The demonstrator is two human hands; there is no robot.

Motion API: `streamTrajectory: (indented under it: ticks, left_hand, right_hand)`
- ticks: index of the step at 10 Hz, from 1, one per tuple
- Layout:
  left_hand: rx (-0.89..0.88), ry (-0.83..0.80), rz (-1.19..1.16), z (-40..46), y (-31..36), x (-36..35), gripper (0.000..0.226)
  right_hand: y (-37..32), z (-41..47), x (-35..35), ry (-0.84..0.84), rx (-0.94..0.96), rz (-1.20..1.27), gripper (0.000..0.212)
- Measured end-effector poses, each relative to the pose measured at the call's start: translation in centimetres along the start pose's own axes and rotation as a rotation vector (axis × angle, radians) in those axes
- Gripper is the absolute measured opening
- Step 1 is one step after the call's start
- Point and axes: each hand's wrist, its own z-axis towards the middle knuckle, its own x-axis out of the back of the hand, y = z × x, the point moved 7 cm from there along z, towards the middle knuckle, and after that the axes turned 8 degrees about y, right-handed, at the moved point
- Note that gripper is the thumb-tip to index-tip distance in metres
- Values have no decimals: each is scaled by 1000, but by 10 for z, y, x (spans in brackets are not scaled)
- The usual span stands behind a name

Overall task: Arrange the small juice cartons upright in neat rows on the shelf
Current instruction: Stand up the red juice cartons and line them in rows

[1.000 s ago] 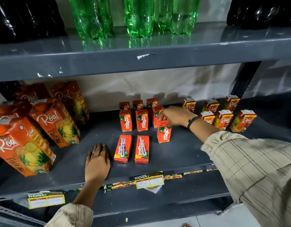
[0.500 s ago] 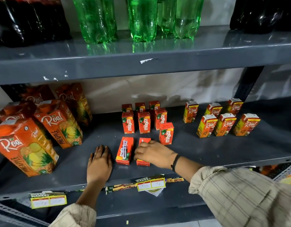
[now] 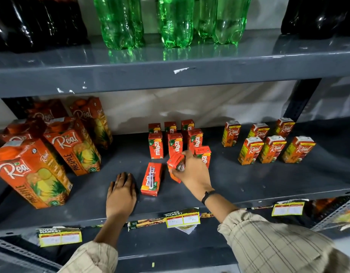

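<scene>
Small orange Maaza cartons stand upright in rows at the middle of the grey shelf [image 3: 249,180]; the front middle upright carton [image 3: 175,143] has one on each side. One more upright carton [image 3: 204,154] stands alone in front at the right. My right hand [image 3: 192,172] grips a small Maaza carton [image 3: 175,164], tilted and lifted off its side. Another small carton [image 3: 151,179] lies flat on the shelf just left of it. My left hand [image 3: 121,194] rests flat on the shelf, fingers apart, holding nothing.
Large Real pineapple cartons [image 3: 32,172] stand at the left. Small Real cartons [image 3: 272,148] stand in two rows at the right. Green bottles [image 3: 174,22] and dark bottles [image 3: 32,22] fill the shelf above. Price labels [image 3: 183,219] hang on the shelf's front edge.
My right hand came back from the upright carton, closed on the right-hand flat carton and has tipped it up off the shelf. The left hand stayed put.
</scene>
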Motion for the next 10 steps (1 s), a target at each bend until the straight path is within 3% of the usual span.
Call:
streamTrajectory:
  ticks: [2, 4, 6, 8, 9, 10]
  left_hand:
    - [8, 2, -14, 1, 0, 0, 44]
    - [10, -8, -12, 0, -1, -1, 45]
    - [12, -16, -6, 0, 1, -1, 45]
    - [18, -8, -20, 0, 1, 3, 44]
    - [18, -10, -24, 0, 2, 3, 44]
    - [17, -14, -22, -1, 2, 4, 44]
  right_hand:
    - [3, 3, 11, -38, -65, -56, 70]
    - [-37, 12, 29, 43, 57, -349, 68]
    - [-39, 32, 3, -114, 3, -506, 63]
    - [-42, 39, -6, -287, 58, -455, 36]
    - [-51, 48, -1, -380, 215, -518, 30]
    - [-57, 57, -1, -460, 383, -492, 39]
